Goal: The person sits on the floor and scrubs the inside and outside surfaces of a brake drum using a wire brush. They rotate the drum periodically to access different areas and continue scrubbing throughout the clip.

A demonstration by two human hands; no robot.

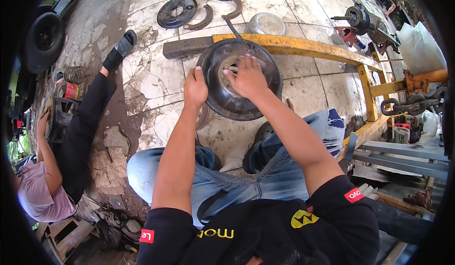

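Between my knees and the yellow frame leg, a black round brake backing plate with a hole in its middle is tilted up, its upper edge at a dark bar. My left hand grips its left rim, with the fingertips partly hidden behind the edge. My right hand lies on the plate's face beside the hole, fingers stretched out and thumb apart. Part of a curved brown piece shows below the plate's left edge. Farther off on the tiles lie a second, smaller-looking backing plate and two curved brake shoes.
A silver round bowl-like part sits behind the yellow steel frame. On the right hang a heavy chain and a pale plastic bag. At left, another person sits with a leg stretched out, near a tyre.
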